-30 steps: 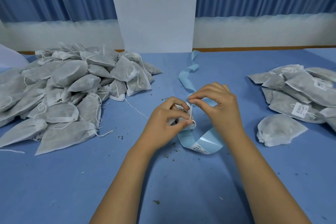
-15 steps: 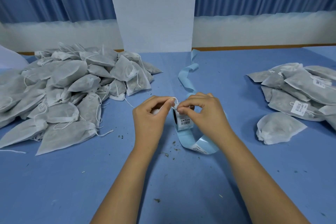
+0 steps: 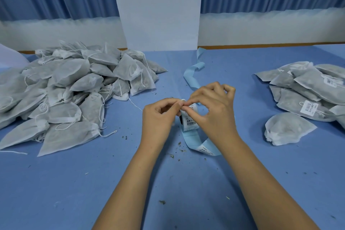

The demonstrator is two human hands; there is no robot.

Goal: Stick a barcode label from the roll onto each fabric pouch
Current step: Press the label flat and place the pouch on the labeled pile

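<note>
Mostly unlabelled: large pile [image 3: 71, 91] left, small labelled pile [image 3: 306, 97] done; label [image 3: 189, 120] is pinched by left hand [image 3: 158, 117] and right hand [image 3: 214, 110] at roll.

Two bare forearms are extended forward from the lower edge and drawn together at the wrists' far end. The left hand [image 3: 158, 115] is held knuckles up, thumb and forefinger pinched on the top of the label roll [image 3: 189, 121], the other fingers [image 3: 164, 107] curled beneath. The right hand [image 3: 214, 112] is met with it tip to tip, thumb and forefinger pinched on the same roll, the remaining three fingers raised and bent in an arch.
</note>
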